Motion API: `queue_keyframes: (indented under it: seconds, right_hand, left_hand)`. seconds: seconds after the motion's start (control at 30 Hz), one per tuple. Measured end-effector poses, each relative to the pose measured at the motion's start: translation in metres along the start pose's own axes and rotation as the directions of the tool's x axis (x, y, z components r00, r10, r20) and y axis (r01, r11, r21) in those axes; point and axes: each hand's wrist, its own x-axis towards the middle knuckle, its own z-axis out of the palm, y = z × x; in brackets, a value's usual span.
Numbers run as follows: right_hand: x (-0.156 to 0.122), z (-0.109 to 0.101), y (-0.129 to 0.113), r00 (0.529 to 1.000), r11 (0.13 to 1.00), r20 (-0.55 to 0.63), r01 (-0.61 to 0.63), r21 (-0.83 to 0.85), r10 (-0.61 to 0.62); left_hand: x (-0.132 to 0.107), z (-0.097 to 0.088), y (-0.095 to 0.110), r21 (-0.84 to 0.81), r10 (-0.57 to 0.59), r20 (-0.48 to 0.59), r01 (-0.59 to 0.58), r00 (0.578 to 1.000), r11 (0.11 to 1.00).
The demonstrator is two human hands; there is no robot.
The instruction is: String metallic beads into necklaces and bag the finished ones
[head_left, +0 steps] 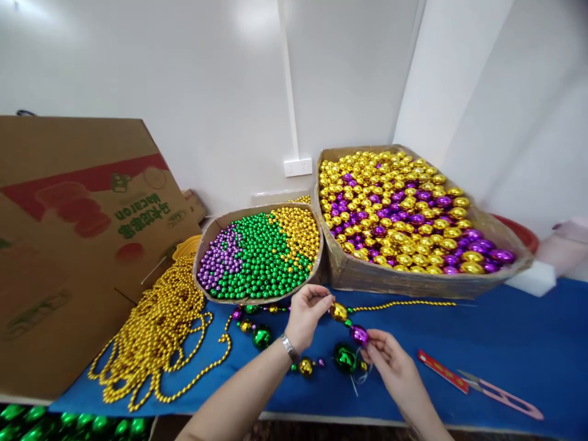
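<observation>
My left hand (305, 315), with a silver band at the wrist, pinches the bead string right beside a large gold bead (339, 311). A small green bead sits between that one and a large purple bead (359, 335), which the fingers of my right hand (388, 358) grip at its right side. Below them, a large green bead (345, 358) rests on the blue cloth near a loop of clear thread (362, 372). Other strung beads, among them a green bead (261, 337) and a gold bead (305, 366), lie to the left, partly hidden by my left arm.
Behind my hands stand a box of small purple, green and gold beads (202, 248) and a bigger box of gold and purple beads (367, 275). Gold bead chains (156, 331) heap at left beside a carton (68, 245). Pink-handled scissors (505, 398) and a red packet (443, 371) lie right.
</observation>
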Motion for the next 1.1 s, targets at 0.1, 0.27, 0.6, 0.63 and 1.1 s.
queue_keyframes:
  seconds: [0.1, 0.27, 0.6, 0.63, 1.1]
  right_hand:
    - [0.001, -0.008, 0.016, 1.000, 1.000, -0.022, -0.019, -0.024, 0.018]
    - [0.003, -0.036, 0.009, 0.999, 0.977, -0.044, 0.004, -0.212, -0.013]
    - [0.020, -0.039, -0.072, 0.982, 0.903, 0.092, 0.186, -0.388, -0.163]
    - [0.020, -0.040, -0.074, 0.983, 0.904, 0.088, 0.180, -0.387, -0.158]
    - [0.015, -0.053, -0.085, 0.986, 0.979, -0.126, -0.084, 0.183, 0.108]
  left_hand:
    - [0.001, 0.014, -0.022, 0.060, -0.057, 0.017, 0.056, 0.998, 0.997]
    - [0.002, 0.034, -0.023, 0.258, 0.056, 0.224, -0.115, 0.973, 0.959]
    - [0.012, 0.086, 0.060, 0.165, 0.335, 0.410, -0.430, 0.848, 0.888]
    - [0.012, 0.085, 0.062, 0.146, 0.345, 0.394, -0.428, 0.852, 0.892]
    - [-0.055, -0.009, -0.075, 0.779, -0.219, 0.611, -0.627, 0.761, -0.004]
